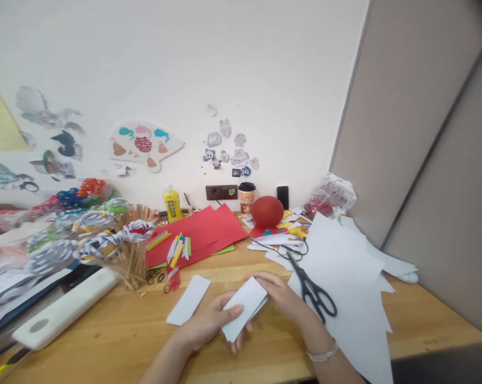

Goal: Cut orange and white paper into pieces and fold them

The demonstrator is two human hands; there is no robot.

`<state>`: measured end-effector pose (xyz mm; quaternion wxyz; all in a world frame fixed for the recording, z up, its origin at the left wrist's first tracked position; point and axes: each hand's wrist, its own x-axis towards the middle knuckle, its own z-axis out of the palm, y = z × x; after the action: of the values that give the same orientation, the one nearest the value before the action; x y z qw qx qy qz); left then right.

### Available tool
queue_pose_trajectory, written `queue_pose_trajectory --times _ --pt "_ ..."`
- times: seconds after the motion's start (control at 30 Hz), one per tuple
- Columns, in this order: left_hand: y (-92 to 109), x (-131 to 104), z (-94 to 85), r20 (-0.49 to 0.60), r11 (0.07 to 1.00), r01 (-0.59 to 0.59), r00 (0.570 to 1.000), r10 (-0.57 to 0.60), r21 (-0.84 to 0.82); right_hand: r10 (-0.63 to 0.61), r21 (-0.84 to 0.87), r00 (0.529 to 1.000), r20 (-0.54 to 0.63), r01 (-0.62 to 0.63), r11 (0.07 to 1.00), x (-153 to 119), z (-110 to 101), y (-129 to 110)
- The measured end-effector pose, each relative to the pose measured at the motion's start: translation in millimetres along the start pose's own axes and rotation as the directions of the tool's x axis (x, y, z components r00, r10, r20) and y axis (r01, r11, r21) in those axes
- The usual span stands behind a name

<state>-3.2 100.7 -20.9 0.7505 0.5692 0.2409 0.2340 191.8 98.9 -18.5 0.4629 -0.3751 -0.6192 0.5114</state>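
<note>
A small stack of white paper strips [245,306] is held above the wooden table between both hands. My left hand [214,320] grips its lower left side, thumb on top and fingers underneath. At the upper right end, the fingers of my right hand [278,293] are closed on the stack's edge. Another white paper strip [189,300] lies flat on the table to the left. Black-handled scissors [313,290] rest on large white paper sheets [353,298] just right of my right hand.
Red paper sheets [200,232] lie behind, with folded coloured strips [179,250] on them. A red balloon [267,212], a lidded paper cup [247,198] and a yellow bottle [172,204] stand near the wall. Wooden sticks [134,261] and a white paper trimmer [66,309] are at left.
</note>
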Motion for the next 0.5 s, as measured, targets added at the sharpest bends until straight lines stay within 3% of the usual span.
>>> queue_pose_trajectory --times 0.13,0.23,0.4,0.5 --pt "4 2 4.5 -0.079 0.995 -0.074 0.994 0.079 0.059 -0.022 0.044 1.000 0.002 0.022 0.999 2 3 6" --pt "3 4 4.9 -0.097 0.994 -0.096 0.990 0.101 0.052 -0.019 0.030 0.998 -0.062 0.021 0.999 6 7 12" --pt "-1 5 3.8 -0.055 0.998 0.002 0.998 -0.005 -0.059 -0.038 -0.020 0.995 -0.091 0.037 0.999 6 12 15" --pt "0 6 7.8 -0.113 0.998 0.017 0.993 -0.024 -0.063 -0.125 -0.130 0.984 -0.129 0.108 0.986 8 16 16"
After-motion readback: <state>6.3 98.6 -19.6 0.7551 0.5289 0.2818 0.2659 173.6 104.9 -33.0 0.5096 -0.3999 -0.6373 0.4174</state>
